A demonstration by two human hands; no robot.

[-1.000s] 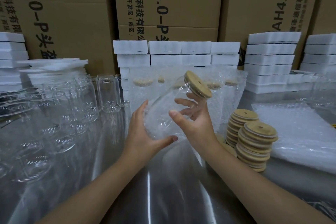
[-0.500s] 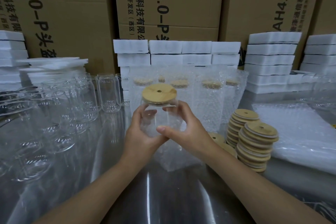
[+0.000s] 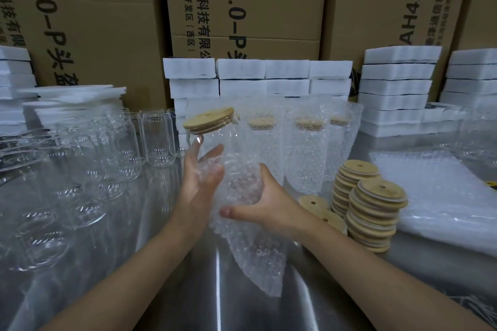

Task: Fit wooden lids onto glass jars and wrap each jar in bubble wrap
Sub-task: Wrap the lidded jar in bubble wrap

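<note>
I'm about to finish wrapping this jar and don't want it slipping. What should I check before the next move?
1. Round wooden lid seated on the clear glass jar: ok, flat on the mouth.
2. Right hand gripping the jar's lower part: ok, thumb across the front.
3. Left hand backing the clear bubble wrap sheet: ok, open palm pressed on it.
4. Wrap closed round the jar: not ok, a loose tail hangs down towards the shiny metal table.
5. Jar upright: not ok, tilted.
6. Wrap's far edge tucked: cannot tell, hidden.
</note>
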